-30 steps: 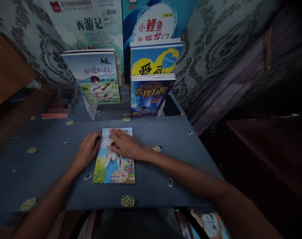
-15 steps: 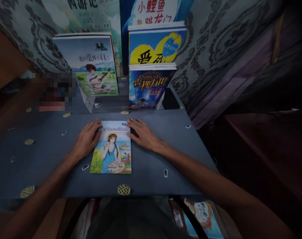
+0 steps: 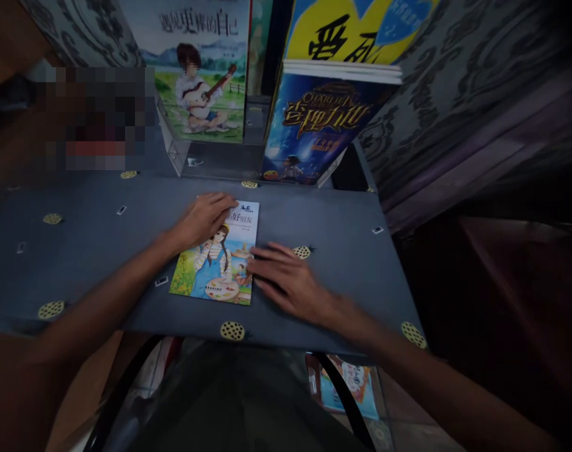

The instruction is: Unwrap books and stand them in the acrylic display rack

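Observation:
A thin book (image 3: 220, 270) with a girl in blue overalls on its cover lies flat on the grey patterned tablecloth (image 3: 210, 323). My left hand (image 3: 205, 220) rests over the book's upper left part, fingers extended, covering some of the title. Beside the book's right edge is my right hand (image 3: 290, 279), its fingers spread and their tips at the cover's edge. Neither hand grips anything.
Behind the book, clear stands hold a guitar-cover book (image 3: 201, 94), a dark blue book (image 3: 314, 132) and a yellow-and-blue book (image 3: 337, 31). A black flat object (image 3: 349, 172) lies right of them. Below the table is a packaged item (image 3: 346, 389).
My left hand has moved from the book's left edge onto its upper part. My right hand has slid down along the right edge. The camera view has shifted closer to the displayed books.

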